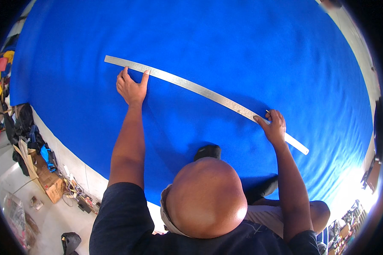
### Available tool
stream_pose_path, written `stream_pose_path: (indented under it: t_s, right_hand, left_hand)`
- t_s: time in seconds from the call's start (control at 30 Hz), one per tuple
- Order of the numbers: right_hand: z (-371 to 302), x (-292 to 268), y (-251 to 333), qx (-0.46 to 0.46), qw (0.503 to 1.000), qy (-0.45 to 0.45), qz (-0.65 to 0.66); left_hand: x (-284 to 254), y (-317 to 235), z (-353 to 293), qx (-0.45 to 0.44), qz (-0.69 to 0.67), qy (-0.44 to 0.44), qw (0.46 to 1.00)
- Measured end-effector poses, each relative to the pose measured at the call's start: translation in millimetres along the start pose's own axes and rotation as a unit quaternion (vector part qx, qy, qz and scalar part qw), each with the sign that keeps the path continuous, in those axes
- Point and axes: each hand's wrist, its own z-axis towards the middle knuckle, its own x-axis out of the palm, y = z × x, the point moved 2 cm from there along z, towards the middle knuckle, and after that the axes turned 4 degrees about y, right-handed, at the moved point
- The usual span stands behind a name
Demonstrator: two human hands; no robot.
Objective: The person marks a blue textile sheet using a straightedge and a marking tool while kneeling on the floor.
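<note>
Head view | left hand (132,88) spread, pressing metal ruler (200,90) on blue cloth (242,42) | right hand (274,126) grip pinching marker (267,111)

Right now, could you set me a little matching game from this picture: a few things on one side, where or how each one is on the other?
Things:
1. left hand
2. right hand
3. metal ruler
4. blue cloth

Places or states:
A. spread wide under everything
B. lying long and slanted across the cloth
C. pressing near the ruler's left end, fingers spread
D. holding a small marking tool at the ruler's right part

Pairs: 1-C, 2-D, 3-B, 4-A
</note>
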Motion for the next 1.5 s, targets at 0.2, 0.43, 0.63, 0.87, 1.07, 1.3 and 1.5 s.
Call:
stream_pose_path:
  t_s: [0.2,0.43,0.63,0.87,1.07,1.3,1.5]
  right_hand:
    - [2,-1,2,0.005,1.000,0.015,0.002]
    - [3,1,-1,-0.009,1.000,0.013,0.008]
    - [1,-2,-3,-0.003,1.000,0.021,0.009]
    - [2,3,-4,-0.008,1.000,0.020,0.005]
    - [2,0,-1,-0.005,1.000,0.020,0.005]
    - [2,-1,1,0.001,1.000,0.023,0.008]
    - [3,-2,-2,-0.003,0.999,0.031,0.007]
  left_hand:
    - [3,3,-1,0.027,0.086,-0.005,0.996]
    - [6,6,1,-0.004,0.012,-0.023,1.000]
    - [-3,-8,-2,0.022,0.043,-0.022,0.999]
    - [5,1,2,0.006,0.016,-0.019,1.000]
    - [-4,-4,1,0.010,0.019,-0.015,1.000]
    - [-5,-1,1,0.009,-0.006,-0.008,1.000]
    - [-5,-5,3,0.011,0.011,0.008,1.000]
